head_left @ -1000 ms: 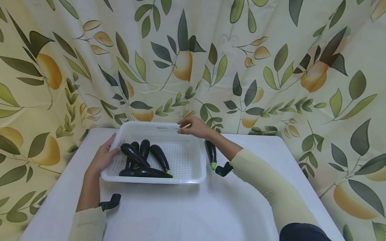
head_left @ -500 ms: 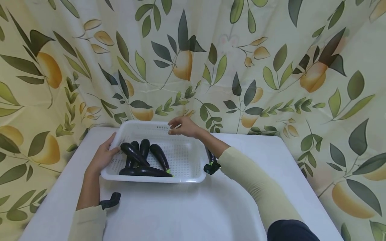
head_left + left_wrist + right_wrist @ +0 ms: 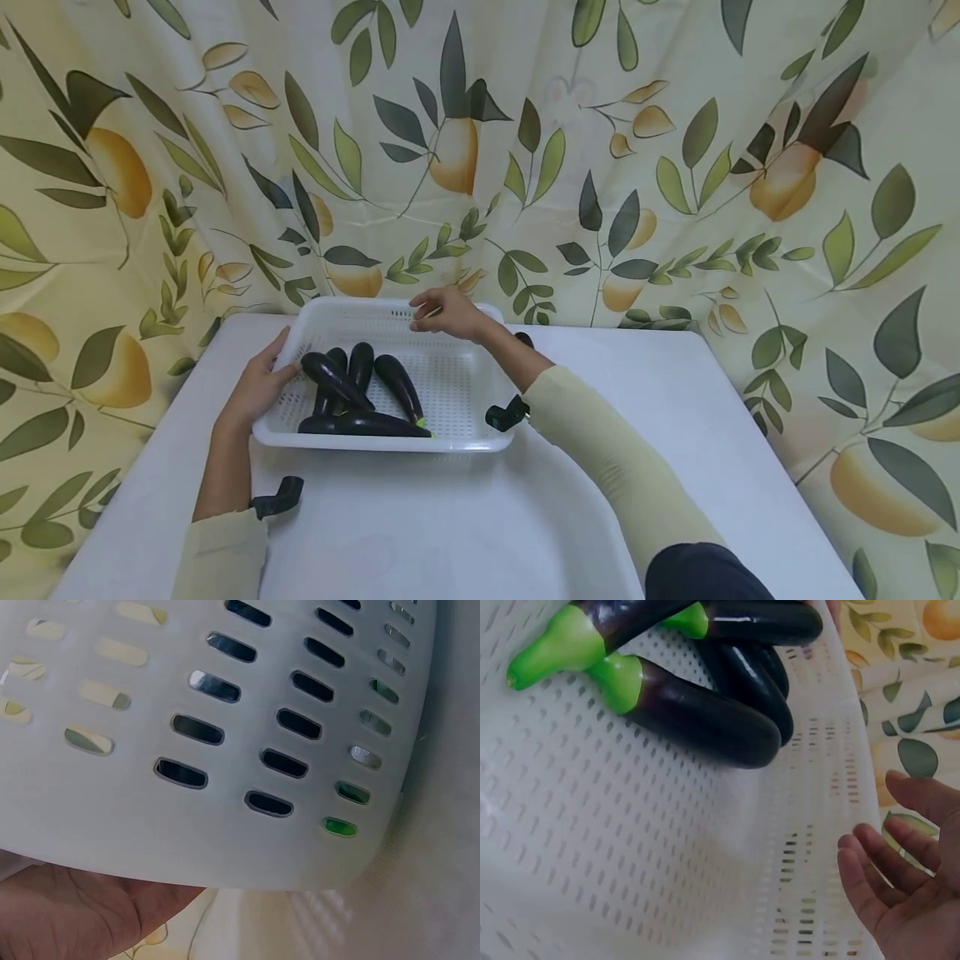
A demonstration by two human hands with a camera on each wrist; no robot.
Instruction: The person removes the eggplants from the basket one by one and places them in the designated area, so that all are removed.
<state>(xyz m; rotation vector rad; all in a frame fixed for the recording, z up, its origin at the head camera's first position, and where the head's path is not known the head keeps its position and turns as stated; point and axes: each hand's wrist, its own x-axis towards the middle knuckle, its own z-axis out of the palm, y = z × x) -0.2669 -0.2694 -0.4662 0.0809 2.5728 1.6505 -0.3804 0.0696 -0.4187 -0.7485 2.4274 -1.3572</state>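
Observation:
A white plastic basket (image 3: pixel 465 392) with slotted walls stands on the table, several glossy dark eggplants (image 3: pixel 397 387) lying in its left part. Green stem ends show on some eggplants (image 3: pixel 697 720) in the right wrist view. My left hand (image 3: pixel 258 387) holds the basket's left side, thumb at the rim and the other fingers mostly hidden outside. The left wrist view has the slotted outer wall (image 3: pixel 187 832) above part of that hand (image 3: pixel 90 915). Over the far rim is my right hand (image 3: pixel 447 314), its fingers loosely bent and holding nothing; the right wrist view has this hand (image 3: pixel 915 877) beside the wall.
Another eggplant (image 3: pixel 524 339) lies on the table to the right of the basket, mostly hidden by my right forearm. The white table (image 3: pixel 450 525) extends in front and to the right. Behind it hangs a curtain (image 3: pixel 525 233) printed with fruit and leaves.
My right hand and forearm have moved left along the basket's far rim. The forearm now covers most of the eggplant outside. The left hand keeps its place on the basket.

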